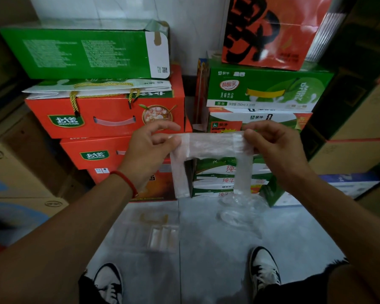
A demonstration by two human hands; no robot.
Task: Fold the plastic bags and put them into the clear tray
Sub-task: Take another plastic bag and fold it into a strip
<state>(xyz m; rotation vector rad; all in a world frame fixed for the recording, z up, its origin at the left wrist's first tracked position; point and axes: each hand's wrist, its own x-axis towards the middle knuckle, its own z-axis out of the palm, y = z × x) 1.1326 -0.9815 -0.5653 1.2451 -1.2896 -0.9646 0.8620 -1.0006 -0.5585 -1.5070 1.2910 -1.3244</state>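
The plastic bag (211, 144) is held up in the air above the clear tray (149, 231), stretched flat between both hands; the left hand (149, 150) pinches one end of the bag between thumb and fingers, and the right hand (272, 148) pinches the other end the same way; two handle strips hang down from the band towards the floor (206, 249). The bag looks folded into a narrow strip already, though it is not yet compact, so I judge the folding to be partway done. The tray lies on the floor below and to the left of the bag, in front of the person's shoes; whether it holds any folded bags I cannot tell, since it is blurred and see-through. More crumpled clear plastic (239, 209) lies on the floor just right of the tray, seemingly still to fold.
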